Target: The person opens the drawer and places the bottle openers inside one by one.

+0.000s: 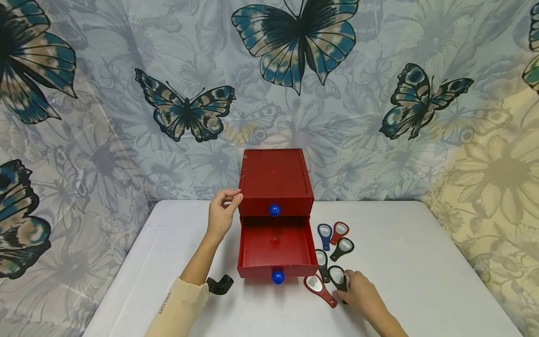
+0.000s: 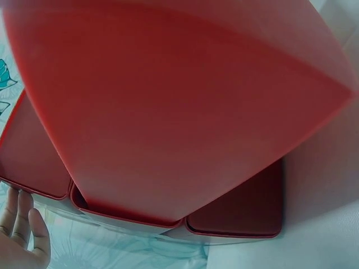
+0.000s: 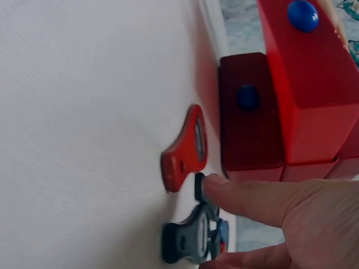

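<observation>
A red drawer unit (image 1: pixel 275 175) with blue knobs stands on the table, its middle drawer (image 1: pixel 269 248) pulled out and bare inside. My left hand (image 1: pixel 221 215) touches the left side of the unit near its upper front corner, fingers fairly straight in the left wrist view. To the right of the unit, my right hand (image 1: pixel 364 295) is low over a black magnifying glass (image 1: pixel 337 275). Thumb and fingers straddle its handle, and a gap shows beside the thumb in the right wrist view. A red magnifying glass (image 3: pixel 185 151) lies just beyond the thumb.
Further back on the white table (image 1: pixel 421 262) lie a blue magnifying glass (image 1: pixel 324 231), another red magnifying glass (image 1: pixel 339 230) and more black ones (image 1: pixel 343 246). The lower drawer (image 3: pixel 247 129) is pushed in. A butterfly-patterned cloth (image 1: pixel 358 168) hangs behind the unit.
</observation>
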The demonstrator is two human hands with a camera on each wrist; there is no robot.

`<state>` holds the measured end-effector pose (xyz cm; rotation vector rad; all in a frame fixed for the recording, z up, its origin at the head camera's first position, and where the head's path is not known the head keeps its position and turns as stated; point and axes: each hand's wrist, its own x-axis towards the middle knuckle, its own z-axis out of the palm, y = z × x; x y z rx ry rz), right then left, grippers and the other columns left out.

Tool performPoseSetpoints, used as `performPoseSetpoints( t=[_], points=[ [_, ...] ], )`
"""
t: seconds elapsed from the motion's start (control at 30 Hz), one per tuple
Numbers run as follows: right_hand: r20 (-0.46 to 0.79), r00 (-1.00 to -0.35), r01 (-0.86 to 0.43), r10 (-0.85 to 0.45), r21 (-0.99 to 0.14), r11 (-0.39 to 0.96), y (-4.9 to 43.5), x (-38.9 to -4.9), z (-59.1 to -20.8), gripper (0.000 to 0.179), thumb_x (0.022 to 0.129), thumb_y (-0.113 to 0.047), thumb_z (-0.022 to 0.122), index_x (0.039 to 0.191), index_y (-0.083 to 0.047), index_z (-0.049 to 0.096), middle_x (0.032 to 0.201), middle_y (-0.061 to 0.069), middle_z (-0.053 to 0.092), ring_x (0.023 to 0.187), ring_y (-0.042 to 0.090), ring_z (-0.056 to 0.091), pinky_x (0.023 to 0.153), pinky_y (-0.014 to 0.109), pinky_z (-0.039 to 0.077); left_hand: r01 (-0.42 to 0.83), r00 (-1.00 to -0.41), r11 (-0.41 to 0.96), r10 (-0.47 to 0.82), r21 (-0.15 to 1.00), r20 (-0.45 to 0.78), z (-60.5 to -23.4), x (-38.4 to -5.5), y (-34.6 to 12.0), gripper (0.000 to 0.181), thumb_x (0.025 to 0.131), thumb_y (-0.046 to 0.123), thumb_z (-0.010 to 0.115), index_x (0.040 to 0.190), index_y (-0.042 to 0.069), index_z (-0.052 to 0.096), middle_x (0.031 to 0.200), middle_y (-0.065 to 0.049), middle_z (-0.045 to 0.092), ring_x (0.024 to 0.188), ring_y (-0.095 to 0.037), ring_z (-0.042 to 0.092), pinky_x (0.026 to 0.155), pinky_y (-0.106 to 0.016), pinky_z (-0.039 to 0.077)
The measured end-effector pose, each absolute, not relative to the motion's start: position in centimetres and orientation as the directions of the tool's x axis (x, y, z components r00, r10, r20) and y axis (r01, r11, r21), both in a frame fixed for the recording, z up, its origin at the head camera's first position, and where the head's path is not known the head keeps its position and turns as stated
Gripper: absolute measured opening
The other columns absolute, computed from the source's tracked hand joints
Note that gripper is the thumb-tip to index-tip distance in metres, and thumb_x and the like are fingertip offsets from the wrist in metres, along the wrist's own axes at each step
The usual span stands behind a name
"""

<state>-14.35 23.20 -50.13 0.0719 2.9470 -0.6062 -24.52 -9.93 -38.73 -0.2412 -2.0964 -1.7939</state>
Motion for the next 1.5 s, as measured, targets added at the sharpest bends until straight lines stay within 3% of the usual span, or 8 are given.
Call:
performPoseSetpoints(
  t=[0.17, 0.43, 0.67, 0.93, 1.3, 1.5],
  points=[
    [-0.167, -0.985, 0.098, 0.043, -0.336, 0.937, 23.1, -14.2, -50.8, 0.063, 0.069, -0.023, 0.086, 0.108, 0.019, 0.059, 0.089, 0.023, 0.065, 0.086, 0.038, 0.066, 0.078, 0.053, 0.053, 0.363, -0.918, 0.172, -0.105, 0.916, 0.383, -39.0, -24.7, -10.0, 0.022, 0.093, 0.006, 0.064, 0.108, -0.01, 0.065, 0.113, -0.025, 0.059, 0.082, 0.002, 0.056, 0.07, -0.015, 0.045],
    [-0.086, -0.995, 0.073, 0.046, -0.347, 0.935, 23.6, -13.9, -51.3, 0.037, 0.074, -0.013, 0.08, 0.094, 0.013, 0.063, 0.073, 0.011, 0.057, 0.066, 0.021, 0.052, 0.057, 0.04, 0.044, 0.376, -0.912, 0.173, -0.106, 0.91, 0.396, -39.1, -24.8, -10.1, 0.022, 0.093, 0.006, 0.064, 0.108, -0.01, 0.065, 0.111, -0.025, 0.059, 0.082, 0.003, 0.056, 0.069, -0.015, 0.044],
    [-0.035, -0.998, 0.054, 0.045, -0.358, 0.932, 23.6, -14.3, -51.4, 0.027, 0.074, -0.012, 0.079, 0.08, 0.009, 0.063, 0.071, 0.011, 0.054, 0.063, 0.021, 0.051, 0.056, 0.04, 0.043, 0.384, -0.909, 0.167, -0.107, 0.908, 0.404, -39.1, -24.9, -10.1, 0.022, 0.092, 0.005, 0.064, 0.108, -0.011, 0.065, 0.111, -0.026, 0.058, 0.081, 0.004, 0.056, 0.069, -0.013, 0.045],
    [-0.016, -0.999, 0.045, 0.042, -0.353, 0.935, 23.6, -14.5, -51.4, 0.027, 0.073, -0.01, 0.079, 0.08, 0.01, 0.063, 0.07, 0.012, 0.058, 0.065, 0.024, 0.056, 0.059, 0.044, 0.047, 0.375, -0.914, 0.163, -0.103, 0.913, 0.393, -39.1, -24.9, -10.1, 0.023, 0.092, 0.005, 0.064, 0.109, -0.01, 0.065, 0.111, -0.025, 0.058, 0.081, 0.003, 0.056, 0.07, -0.013, 0.046],
    [-0.022, -0.998, 0.063, 0.059, -0.412, 0.909, 23.7, -14.3, -51.6, 0.022, 0.066, -0.007, 0.077, 0.078, 0.007, 0.065, 0.066, 0.007, 0.058, 0.063, 0.019, 0.05, 0.056, 0.036, 0.042, 0.373, -0.913, 0.156, -0.112, 0.915, 0.392, -39.1, -24.5, -10.1, 0.021, 0.092, 0.003, 0.064, 0.108, -0.011, 0.065, 0.11, -0.026, 0.059, 0.081, 0.001, 0.056, 0.07, -0.013, 0.046],
    [-0.023, -0.995, 0.093, 0.094, -0.495, 0.864, 24.2, -14.3, -52.0, 0.021, 0.064, -0.008, 0.074, 0.079, 0.004, 0.065, 0.06, 0.0, 0.05, 0.059, 0.016, 0.044, 0.052, 0.029, 0.034, 0.369, -0.914, 0.167, -0.112, 0.914, 0.389, -39.5, -25.2, -10.2, 0.022, 0.091, 0.004, 0.065, 0.108, -0.01, 0.065, 0.113, -0.026, 0.061, 0.081, 0.002, 0.055, 0.069, -0.013, 0.045]
  ],
)
